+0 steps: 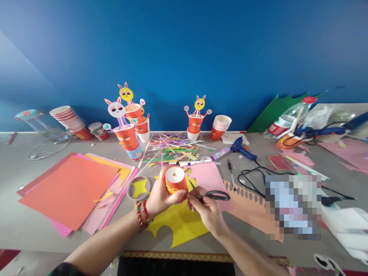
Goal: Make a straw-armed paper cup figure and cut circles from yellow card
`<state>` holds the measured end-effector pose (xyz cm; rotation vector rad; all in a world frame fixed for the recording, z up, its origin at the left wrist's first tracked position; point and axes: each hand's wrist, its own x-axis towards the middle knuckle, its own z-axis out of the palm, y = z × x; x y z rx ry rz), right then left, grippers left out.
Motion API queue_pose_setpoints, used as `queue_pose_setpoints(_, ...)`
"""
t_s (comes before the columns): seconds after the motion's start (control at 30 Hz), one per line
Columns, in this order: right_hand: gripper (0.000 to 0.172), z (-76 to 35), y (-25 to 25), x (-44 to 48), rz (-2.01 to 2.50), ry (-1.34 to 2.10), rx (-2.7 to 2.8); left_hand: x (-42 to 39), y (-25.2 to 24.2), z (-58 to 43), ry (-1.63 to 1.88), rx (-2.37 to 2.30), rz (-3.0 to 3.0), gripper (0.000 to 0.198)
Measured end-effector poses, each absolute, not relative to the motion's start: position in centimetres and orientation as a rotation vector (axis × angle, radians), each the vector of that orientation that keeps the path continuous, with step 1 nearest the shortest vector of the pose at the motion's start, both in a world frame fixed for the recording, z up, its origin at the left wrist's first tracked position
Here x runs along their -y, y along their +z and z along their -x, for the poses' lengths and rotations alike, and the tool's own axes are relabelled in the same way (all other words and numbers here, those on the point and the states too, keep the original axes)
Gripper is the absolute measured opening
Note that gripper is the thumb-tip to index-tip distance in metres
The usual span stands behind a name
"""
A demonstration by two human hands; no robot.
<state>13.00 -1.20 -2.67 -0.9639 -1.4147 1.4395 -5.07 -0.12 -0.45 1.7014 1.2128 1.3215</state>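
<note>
My left hand (161, 195) is wrapped round an orange paper cup (174, 185). The cup's round white end faces up, with a small dark hole or mark in the middle. Black-handled scissors (217, 195) are gripped in my right hand (208, 211), their blade pointing up and left beside the cup. My right fingertips are close to the cup's lower edge; whether they touch it I cannot tell. Beneath both hands lies a yellow paper sheet (189, 224) with round cutouts. A tape roll (138, 188) rests left of my left hand.
Coloured paper sheets (74, 188) are stacked at left. Behind my hands lie many straws (169, 147), with decorated animal cups (126, 138) beyond. A blue glue gun (241, 148) trails a black cable at right. Stacked cups (220, 126) and a plastic bottle (290, 119) stand near the wall.
</note>
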Motion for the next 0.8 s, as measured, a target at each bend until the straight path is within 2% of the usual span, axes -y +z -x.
queue_pose_setpoints(0.13, 0.044, -12.7, -2.3, 0.7, 1.004, 1.484, 1.306, 0.4, -0.8, 5.1, 1.336, -1.214, -1.869, 0.062)
queue_pose_setpoints(0.23, 0.045, -12.7, -1.9, 0.4, 1.026, 1.537, 1.285, 0.3, -0.9, 5.2, 1.348, -1.192, -1.883, 0.060)
queue_pose_setpoints(0.4, 0.030, -13.2, -1.0, 0.4, 0.927, 1.523, 1.256, -0.2, -1.9, 5.3, 1.448, -1.092, -1.313, 0.054)
queue_pose_setpoints(0.6, 0.026, -14.0, -1.3, 0.5, 0.894, 1.484, 1.286, -0.5, -4.0, 5.5, 1.384, -0.887, -1.148, 0.068)
queue_pose_setpoints(0.8, 0.019, -14.9, -1.3, 0.3, 0.932, 1.133, 1.522, -1.2, -0.9, 5.8, 1.309, -0.648, -0.970, 0.079)
